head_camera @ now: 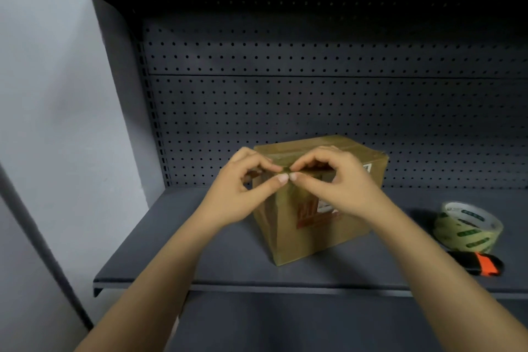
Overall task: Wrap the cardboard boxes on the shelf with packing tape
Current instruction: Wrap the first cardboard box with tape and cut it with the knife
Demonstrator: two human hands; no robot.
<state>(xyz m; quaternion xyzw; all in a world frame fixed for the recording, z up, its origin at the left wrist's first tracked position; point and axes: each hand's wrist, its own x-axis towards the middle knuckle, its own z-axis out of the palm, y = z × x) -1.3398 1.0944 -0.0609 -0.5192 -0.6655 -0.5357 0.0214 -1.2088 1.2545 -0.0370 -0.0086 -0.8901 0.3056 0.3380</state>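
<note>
Left hand (243, 183) and right hand (340, 183) met thumb to thumb, fingers curled, both pinching the tape strip (286, 170) at the cardboard box (320, 234) top edge, mid shelf (200, 251). Glossy tape roll (471, 226) sat right.

**Entry: head view, the only view.**
- Mount: worn on the person's head, in front of the shelf (217, 251) and above its deck.
- Facing: forward and down, towards the perforated back panel (314, 100).
- Range: close. Both forearms enter from the bottom edge. The left hand (243, 188) and right hand (334, 180) meet near frame centre, pinching a tape strip (285, 170) at the cardboard box (328, 231).
- Coverage: the shelf's front-left corner and front edge are in frame. Its right end is cut off just past the tape roll (470, 226). A pale wall (51, 94) fills the left side.
- Lens: wide-angle, with straight lines bowed near the upper-left corner.
</note>
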